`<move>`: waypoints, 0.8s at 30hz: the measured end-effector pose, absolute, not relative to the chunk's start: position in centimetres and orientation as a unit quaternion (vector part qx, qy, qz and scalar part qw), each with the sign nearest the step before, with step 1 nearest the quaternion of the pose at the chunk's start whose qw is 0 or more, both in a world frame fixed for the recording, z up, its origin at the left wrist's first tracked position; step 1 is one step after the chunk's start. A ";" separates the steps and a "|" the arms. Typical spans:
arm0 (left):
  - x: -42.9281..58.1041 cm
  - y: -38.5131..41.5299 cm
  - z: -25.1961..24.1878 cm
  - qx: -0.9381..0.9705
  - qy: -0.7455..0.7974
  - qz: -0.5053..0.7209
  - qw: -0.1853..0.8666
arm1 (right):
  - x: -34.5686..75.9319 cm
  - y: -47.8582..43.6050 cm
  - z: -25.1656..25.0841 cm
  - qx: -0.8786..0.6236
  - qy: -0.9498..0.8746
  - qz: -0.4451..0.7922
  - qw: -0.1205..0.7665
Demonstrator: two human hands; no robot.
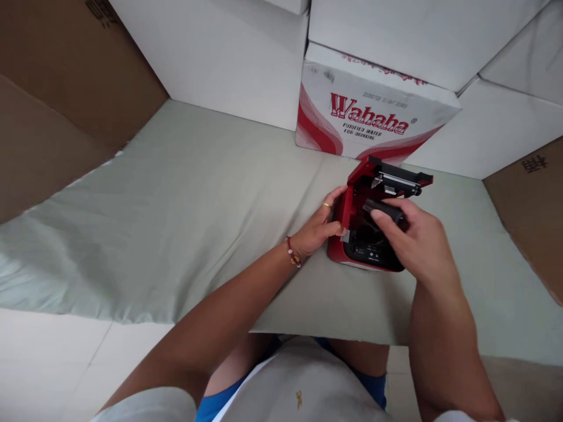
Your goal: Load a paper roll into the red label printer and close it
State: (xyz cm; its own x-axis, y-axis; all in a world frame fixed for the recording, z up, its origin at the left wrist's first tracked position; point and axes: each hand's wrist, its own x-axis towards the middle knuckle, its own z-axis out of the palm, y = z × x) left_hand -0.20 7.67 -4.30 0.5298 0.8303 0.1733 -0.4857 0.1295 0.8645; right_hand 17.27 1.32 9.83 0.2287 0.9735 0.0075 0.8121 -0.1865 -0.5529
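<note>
A red-and-black label printer [338, 253] stands on the covered surface with its hinged lid [398, 180] raised. Metal and black parts line the underside of that lid. My left hand [319, 230] grips the printer's left side, its thumb by a small grey tab at the edge and its fingers along the outer wall. Over the open compartment, my right hand [417, 237] pinches a short black cylinder [387, 212] between thumb and fingers. The cylinder lies nearly level; its right end is partly hidden by the hand. Small white markings show on the black front part inside the printer.
Behind the printer a white-and-red Wahaha water carton [373, 114] stands among plain white boxes [237, 64]. Brown cardboard [65, 105] borders the left side, and another brown carton [532, 217] the right. A wrinkled pale green cloth [211, 193] covers the surface, whose front edge is close to my body.
</note>
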 end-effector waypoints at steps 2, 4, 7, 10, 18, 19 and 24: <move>-0.3 7.7 -4.2 0.479 0.180 0.450 0.732 | 18.8 -0.8 10.2 -0.741 -0.527 0.212 0.357; -0.3 7.7 -4.3 0.478 0.179 0.451 0.732 | 21.2 -3.0 10.3 -0.738 -0.437 0.236 0.457; -0.2 7.8 -4.6 0.484 0.176 0.453 0.728 | 25.0 -5.7 9.4 -0.771 -0.329 0.249 0.485; -0.2 7.9 -4.9 0.488 0.171 0.458 0.723 | 27.0 -7.5 7.3 -0.793 -0.347 0.319 0.387; -0.4 8.0 -5.0 0.488 0.165 0.465 0.720 | 27.4 -9.2 4.5 -0.783 -0.505 0.250 0.264; -0.4 8.0 -5.0 0.487 0.165 0.464 0.721 | 28.4 -9.3 4.5 -0.803 -0.498 0.192 0.265; -0.4 8.1 -4.9 0.482 0.167 0.462 0.726 | 34.5 -9.2 3.4 -0.825 -0.547 0.072 0.127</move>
State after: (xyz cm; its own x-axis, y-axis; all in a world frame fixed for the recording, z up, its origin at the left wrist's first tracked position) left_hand -0.41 8.07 -4.87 0.5179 0.8313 0.2018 -0.5093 0.1100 0.8535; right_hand 34.51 -9.23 3.44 0.3920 0.9197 0.0202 0.8832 -0.3701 -0.2882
